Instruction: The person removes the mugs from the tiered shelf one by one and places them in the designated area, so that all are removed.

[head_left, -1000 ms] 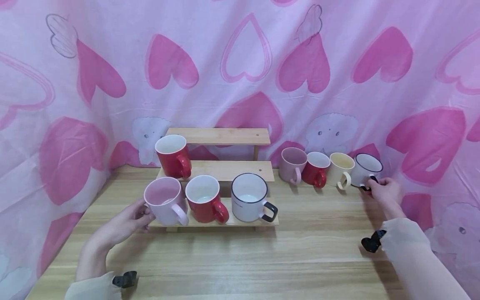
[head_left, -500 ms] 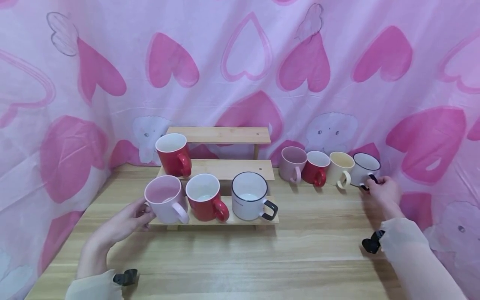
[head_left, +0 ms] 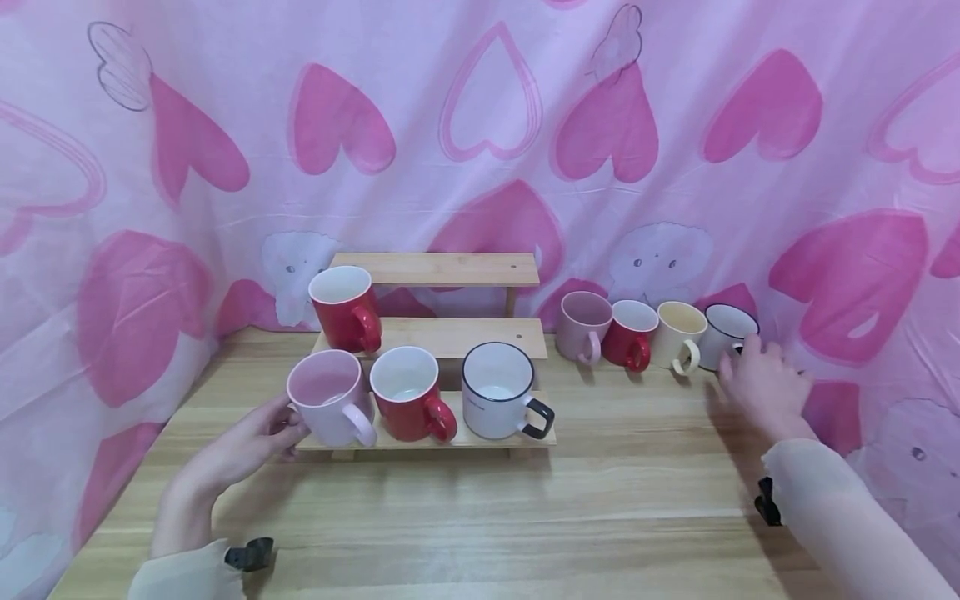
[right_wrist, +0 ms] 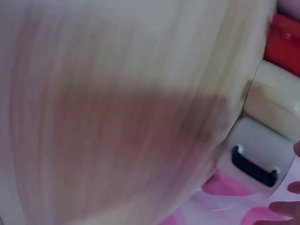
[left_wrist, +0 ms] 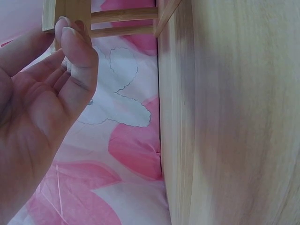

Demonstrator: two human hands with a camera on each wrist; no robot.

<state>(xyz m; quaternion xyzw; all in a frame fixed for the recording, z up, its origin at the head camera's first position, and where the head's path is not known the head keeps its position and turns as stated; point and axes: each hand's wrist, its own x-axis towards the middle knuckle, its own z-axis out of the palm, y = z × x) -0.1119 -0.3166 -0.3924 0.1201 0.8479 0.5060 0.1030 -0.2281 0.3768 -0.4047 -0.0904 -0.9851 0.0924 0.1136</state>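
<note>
At the left end of the three-step wooden rack point(head_left: 457, 433), my left hand point(head_left: 258, 440) pinches the lowest board; the left wrist view shows thumb and fingertips on the board's end point(left_wrist: 70, 14). Right beside these fingers a pink mug point(head_left: 330, 400) stands on that step, followed by a red mug point(head_left: 405, 408) and a white mug with a black rim point(head_left: 495, 400). My right hand point(head_left: 765, 392) has its fingers spread in front of another white black-rimmed mug point(head_left: 720, 342) at the far right. The right wrist view shows that mug's black handle point(right_wrist: 253, 167) with the fingertips off it.
A red mug point(head_left: 345, 312) stands on the rack's middle step. Along the back of the wooden table point(head_left: 480, 525), left of the white mug, are a pink mug point(head_left: 581, 325), a red mug point(head_left: 628, 337) and a cream mug point(head_left: 675, 342). A heart-patterned curtain point(head_left: 480, 200) hangs behind.
My right hand has let go of the white mug's black handle and spread its fingers. Before that, the mug shifted slightly left toward the cream one. My left hand stays put.
</note>
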